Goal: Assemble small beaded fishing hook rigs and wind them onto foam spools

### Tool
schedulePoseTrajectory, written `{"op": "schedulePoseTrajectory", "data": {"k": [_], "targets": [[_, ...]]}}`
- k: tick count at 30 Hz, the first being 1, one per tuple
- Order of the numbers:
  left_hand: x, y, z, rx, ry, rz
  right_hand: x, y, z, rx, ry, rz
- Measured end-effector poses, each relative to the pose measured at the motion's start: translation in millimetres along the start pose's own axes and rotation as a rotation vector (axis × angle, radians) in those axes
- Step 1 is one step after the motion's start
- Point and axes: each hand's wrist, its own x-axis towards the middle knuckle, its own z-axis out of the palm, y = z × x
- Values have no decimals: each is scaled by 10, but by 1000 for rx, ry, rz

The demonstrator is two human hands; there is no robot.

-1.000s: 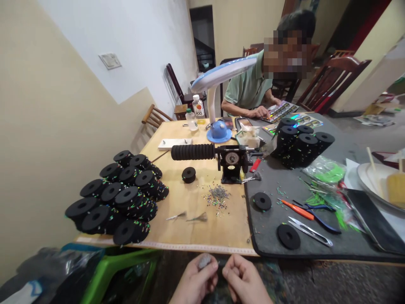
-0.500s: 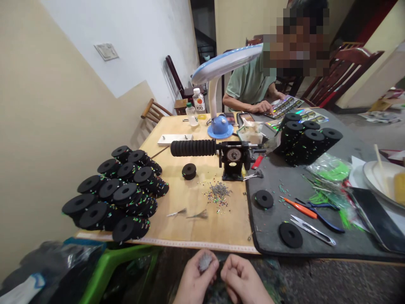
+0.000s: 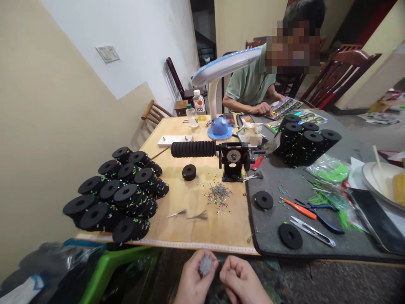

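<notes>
The left hand holds the grey clump just off the table's near edge, best steadied with light pressure beside the right hand, curled around what I cannot tell.

Grey bristly bundle in left fingers

Left hand cupped, right hand curled (just apart)

White-and-beige wall left; dark doorway behind; wooden chair right; grey floor.
</notes>
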Motion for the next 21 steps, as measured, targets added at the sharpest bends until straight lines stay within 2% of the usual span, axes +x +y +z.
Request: {"op": "schedulePoseTrajectory", "data": {"k": [9, 16, 21], "targets": [[-25, 204, 49, 6, 84, 34, 27, 55, -23, 9, -2, -13], [-12, 186, -18, 107, 36, 138, 32, 55, -26, 21, 25, -33], [4, 175, -44, 160, 23, 136, 2, 1, -5, -1, 19, -31]]}}
